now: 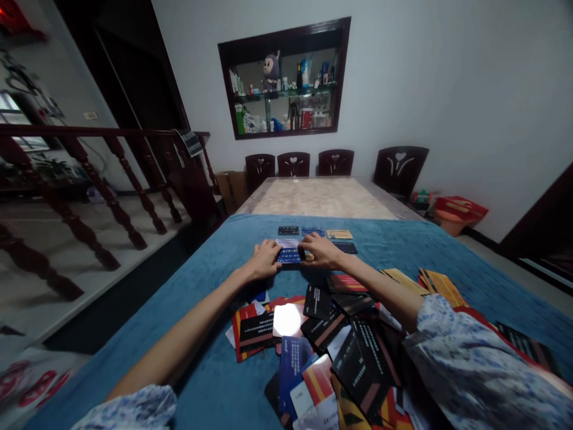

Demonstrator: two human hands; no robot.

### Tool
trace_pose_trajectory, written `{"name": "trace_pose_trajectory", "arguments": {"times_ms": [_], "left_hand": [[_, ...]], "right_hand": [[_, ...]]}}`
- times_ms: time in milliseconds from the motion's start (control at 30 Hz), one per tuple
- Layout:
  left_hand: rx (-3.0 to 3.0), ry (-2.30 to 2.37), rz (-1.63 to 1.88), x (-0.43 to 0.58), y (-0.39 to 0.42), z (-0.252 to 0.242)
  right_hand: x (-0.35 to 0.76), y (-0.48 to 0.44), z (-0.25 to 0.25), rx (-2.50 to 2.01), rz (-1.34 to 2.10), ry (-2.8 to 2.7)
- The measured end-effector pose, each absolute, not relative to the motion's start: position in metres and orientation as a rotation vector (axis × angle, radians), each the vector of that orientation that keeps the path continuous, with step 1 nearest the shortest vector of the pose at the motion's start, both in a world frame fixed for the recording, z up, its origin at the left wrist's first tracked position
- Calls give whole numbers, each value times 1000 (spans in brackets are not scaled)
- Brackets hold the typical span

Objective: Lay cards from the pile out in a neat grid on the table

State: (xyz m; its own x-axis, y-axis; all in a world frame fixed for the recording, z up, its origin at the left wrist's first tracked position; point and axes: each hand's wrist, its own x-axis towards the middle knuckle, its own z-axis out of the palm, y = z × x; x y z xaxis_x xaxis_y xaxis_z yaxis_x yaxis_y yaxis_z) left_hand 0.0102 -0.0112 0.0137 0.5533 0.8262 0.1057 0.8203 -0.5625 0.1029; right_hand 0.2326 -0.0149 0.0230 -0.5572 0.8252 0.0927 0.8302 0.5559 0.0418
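A blue printed card [290, 256] lies between my two hands on the blue cloth. My left hand [265, 259] grips its left edge, fingers bent. Around its right edge my right hand [320, 251] is closed, thumb and fingers at the corner. Just behind it shows a pale card [287, 243], partly covered. Farther back are a black card [288, 230], another blue card [312, 231] and a yellow card [339, 234]. A dark card [345, 247] sits right of my right hand. Whether more cards are under the gripped one, I cannot tell.
A loose heap of black, red, blue and gold cards [320, 319] spreads beneath my forearms. Gold cards [443, 288] lie to the right. Blue cloth [197, 269] covers the near table; marble tabletop [313, 196] shows beyond. Chairs [293, 164] stand at the back, a wooden railing [111, 173] left.
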Motion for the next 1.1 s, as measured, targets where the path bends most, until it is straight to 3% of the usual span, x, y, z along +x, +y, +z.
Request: {"name": "trace_pose_trajectory", "arguments": {"times_ms": [1100], "left_hand": [[2779,1430,112,106,88,22]], "right_hand": [[310,79,14,-1680,-188,-2606]]}}
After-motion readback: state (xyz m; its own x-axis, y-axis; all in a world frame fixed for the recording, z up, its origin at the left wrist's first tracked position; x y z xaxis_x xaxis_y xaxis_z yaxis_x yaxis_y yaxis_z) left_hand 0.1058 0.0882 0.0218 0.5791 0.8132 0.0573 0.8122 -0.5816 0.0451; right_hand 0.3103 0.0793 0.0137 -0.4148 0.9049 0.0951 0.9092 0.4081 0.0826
